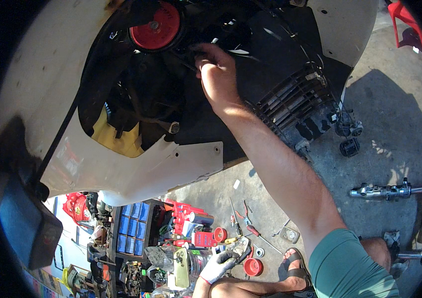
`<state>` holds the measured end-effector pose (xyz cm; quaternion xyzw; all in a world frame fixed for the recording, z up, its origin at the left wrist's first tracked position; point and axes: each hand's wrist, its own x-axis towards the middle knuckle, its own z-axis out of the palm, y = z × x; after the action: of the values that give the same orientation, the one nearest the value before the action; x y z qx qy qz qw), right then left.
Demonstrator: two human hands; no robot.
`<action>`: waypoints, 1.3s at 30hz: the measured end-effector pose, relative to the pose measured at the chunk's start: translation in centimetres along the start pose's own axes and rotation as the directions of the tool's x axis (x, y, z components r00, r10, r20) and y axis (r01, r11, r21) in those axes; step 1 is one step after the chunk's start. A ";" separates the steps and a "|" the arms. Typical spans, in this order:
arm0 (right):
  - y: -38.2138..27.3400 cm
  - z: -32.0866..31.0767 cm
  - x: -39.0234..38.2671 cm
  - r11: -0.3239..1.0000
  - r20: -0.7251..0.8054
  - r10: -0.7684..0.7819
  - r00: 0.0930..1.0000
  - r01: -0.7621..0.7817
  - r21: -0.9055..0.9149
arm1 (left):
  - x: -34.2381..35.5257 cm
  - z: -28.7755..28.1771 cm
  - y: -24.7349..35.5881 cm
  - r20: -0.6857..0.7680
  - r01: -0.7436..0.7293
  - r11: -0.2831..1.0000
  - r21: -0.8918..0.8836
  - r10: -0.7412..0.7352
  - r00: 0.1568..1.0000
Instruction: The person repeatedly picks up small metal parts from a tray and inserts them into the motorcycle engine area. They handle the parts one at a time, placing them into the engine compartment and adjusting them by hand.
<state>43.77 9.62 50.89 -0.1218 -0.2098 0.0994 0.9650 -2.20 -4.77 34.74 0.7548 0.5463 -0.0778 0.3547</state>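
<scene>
My bare right hand reaches up into the dark inside of a worn white vehicle body panel. Its fingers are curled together beside a red disc with a black rim and a centre bolt, which looks like a horn. Shadow hides what they pinch, if anything. Low down, near a bent knee, my left hand wears a white glove. The gloved fingers are bent around a dark and greyish thing too small to make out. A yellow piece shows through the panel's opening.
A black slatted grille is right of my forearm. Screwdrivers, pliers and a red round cup lie on the concrete. Blue bins stand lower left, a phone near my glove, a silver metal tube at right.
</scene>
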 end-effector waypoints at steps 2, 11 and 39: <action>0.1 0.3 -0.3 0.983 -0.008 -0.110 0.994 0.108 -0.147 | -0.1 0.0 0.2 -0.005 -0.008 1.000 0.018 0.009 1.000; -0.5 0.5 -2.1 0.920 0.031 -0.260 0.965 0.257 -0.296 | -0.1 0.2 -0.7 -0.013 0.012 0.999 -0.045 -0.013 1.000; -0.9 0.5 -2.5 0.963 0.056 -0.222 0.973 0.228 -0.141 | 0.1 0.0 -0.2 0.015 0.022 1.000 0.013 -0.022 1.000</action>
<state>41.47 8.31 50.67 -0.1658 -0.2480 -0.0239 0.9542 -2.37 -4.69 34.59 0.7504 0.5514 -0.0907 0.3531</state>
